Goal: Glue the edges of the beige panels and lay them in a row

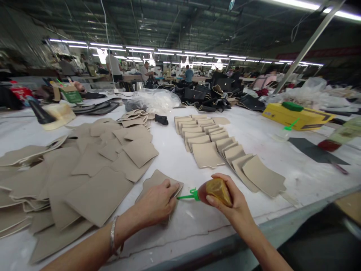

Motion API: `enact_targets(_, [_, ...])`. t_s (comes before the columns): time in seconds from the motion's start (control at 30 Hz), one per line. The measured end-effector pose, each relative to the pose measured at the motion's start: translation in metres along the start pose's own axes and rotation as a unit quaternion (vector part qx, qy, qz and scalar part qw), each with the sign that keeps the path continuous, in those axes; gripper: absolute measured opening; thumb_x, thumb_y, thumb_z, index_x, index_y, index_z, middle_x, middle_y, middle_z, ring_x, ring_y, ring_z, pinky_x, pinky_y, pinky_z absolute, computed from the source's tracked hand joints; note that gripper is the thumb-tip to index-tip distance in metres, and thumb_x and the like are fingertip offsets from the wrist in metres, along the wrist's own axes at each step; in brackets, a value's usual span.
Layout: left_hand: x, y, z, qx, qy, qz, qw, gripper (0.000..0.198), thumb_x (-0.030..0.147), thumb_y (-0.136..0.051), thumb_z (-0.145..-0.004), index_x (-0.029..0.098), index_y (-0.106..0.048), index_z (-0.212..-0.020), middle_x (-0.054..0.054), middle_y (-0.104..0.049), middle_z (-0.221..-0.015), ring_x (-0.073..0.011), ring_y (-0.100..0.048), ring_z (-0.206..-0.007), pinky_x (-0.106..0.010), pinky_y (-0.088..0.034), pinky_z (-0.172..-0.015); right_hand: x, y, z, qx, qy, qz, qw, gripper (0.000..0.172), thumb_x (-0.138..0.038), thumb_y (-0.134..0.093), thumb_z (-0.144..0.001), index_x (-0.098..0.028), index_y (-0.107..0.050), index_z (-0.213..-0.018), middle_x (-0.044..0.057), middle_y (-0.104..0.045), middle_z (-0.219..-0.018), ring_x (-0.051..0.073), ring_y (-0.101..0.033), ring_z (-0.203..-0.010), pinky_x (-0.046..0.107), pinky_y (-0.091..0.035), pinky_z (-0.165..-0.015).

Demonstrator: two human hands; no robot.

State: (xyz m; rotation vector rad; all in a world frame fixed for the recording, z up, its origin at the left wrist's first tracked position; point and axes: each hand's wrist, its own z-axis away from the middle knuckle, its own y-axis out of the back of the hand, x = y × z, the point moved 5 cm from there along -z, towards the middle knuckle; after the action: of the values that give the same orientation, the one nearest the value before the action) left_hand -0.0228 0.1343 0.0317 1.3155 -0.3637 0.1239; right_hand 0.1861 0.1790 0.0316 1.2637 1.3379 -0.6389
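My right hand (pixel 237 201) is wrapped round a squeeze bottle (pixel 216 190) of amber liquid, tilted on its side. Its green nozzle points left, and the tip is at the right edge of a beige leather-like piece (pixel 155 179). My left hand (pixel 158 201) has its fingers curled over that piece near the nozzle tip, covering much of it. To the left spreads a loose heap of similar beige pieces (pixel 98 195). Beyond my right hand, more beige pieces (pixel 207 154) overlap in two rows.
A small black object (pixel 161 119) lies between heap and rows. At right are a yellow box (pixel 296 116), a clear bottle with a green nozzle (pixel 282 133) and a dark sheet (pixel 317 150). Clear plastic (pixel 153 99) and black items (pixel 203 92) lie behind. People work in the background.
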Motion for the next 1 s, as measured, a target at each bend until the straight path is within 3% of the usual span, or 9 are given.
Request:
enact_targets(0.13, [0.0, -0.002, 0.001, -0.005, 0.001, 0.002, 1.0, 0.045, 0.028, -0.034, -0.091, 0.03, -0.047, -0.135, -0.005, -0.058, -0.107, -0.0217, -0.062, -0.09, -0.034, -0.045, -0.082, 0.003, -0.006, 0.006, -0.059, -0.021, -0.018, 0.998, 0.049, -0.041, -0.075, -0.076, -0.026, -0.051, -0.117, 0.0, -0.058, -0.094, 0.021, -0.056, -0.081, 0.029, -0.045, -0.07])
enact_targets(0.3, [0.0, -0.003, 0.002, -0.007, 0.004, -0.007, 1.0, 0.047, 0.026, -0.033, -0.091, 0.027, -0.046, -0.136, -0.006, -0.057, -0.108, -0.0221, -0.062, -0.089, -0.034, -0.045, -0.08, 0.004, -0.004, 0.01, -0.034, -0.019, -0.016, 0.999, 0.049, -0.04, -0.075, -0.076, -0.026, -0.05, -0.117, -0.001, -0.058, -0.09, 0.02, -0.055, -0.079, 0.028, -0.045, -0.068])
enact_targets(0.47, [0.001, -0.003, 0.002, -0.009, 0.005, -0.022, 1.0, 0.048, 0.028, -0.034, -0.091, 0.026, -0.043, -0.138, -0.006, -0.056, -0.111, -0.0217, -0.062, -0.089, -0.033, -0.045, -0.08, 0.004, -0.011, 0.012, -0.091, -0.023, -0.036, 0.995, 0.051, -0.04, -0.076, -0.076, -0.026, -0.049, -0.118, 0.001, -0.059, -0.094, 0.021, -0.057, -0.081, 0.028, -0.047, -0.069])
enact_targets(0.7, [0.001, -0.004, 0.002, -0.011, 0.001, -0.018, 1.0, 0.044, 0.034, -0.032, -0.095, 0.026, -0.044, -0.136, -0.006, -0.055, -0.11, -0.0214, -0.061, -0.088, -0.033, -0.045, -0.08, 0.008, -0.005, 0.014, 0.012, 0.009, -0.022, 1.0, 0.047, -0.037, -0.075, -0.078, -0.027, -0.049, -0.116, 0.0, -0.056, -0.095, 0.019, -0.054, -0.081, 0.028, -0.044, -0.072])
enact_targets(0.9, [0.001, -0.006, 0.001, -0.012, 0.002, -0.033, 0.999, 0.047, 0.03, -0.033, -0.093, 0.025, -0.04, -0.14, -0.006, -0.054, -0.111, -0.0217, -0.061, -0.089, -0.034, -0.045, -0.08, 0.013, -0.013, 0.023, -0.094, -0.049, -0.09, 0.99, 0.052, -0.04, -0.076, -0.076, -0.027, -0.047, -0.118, 0.0, -0.055, -0.096, 0.02, -0.055, -0.084, 0.027, -0.045, -0.071])
enact_targets(1.0, [0.002, -0.006, 0.001, -0.016, 0.004, -0.032, 0.999, 0.047, 0.029, -0.032, -0.094, 0.025, -0.041, -0.139, -0.007, -0.054, -0.112, -0.0218, -0.061, -0.09, -0.034, -0.045, -0.082, 0.012, -0.006, 0.017, -0.07, -0.039, -0.081, 0.993, 0.051, -0.038, -0.076, -0.077, -0.028, -0.047, -0.118, -0.001, -0.055, -0.094, 0.019, -0.054, -0.082, 0.027, -0.044, -0.071])
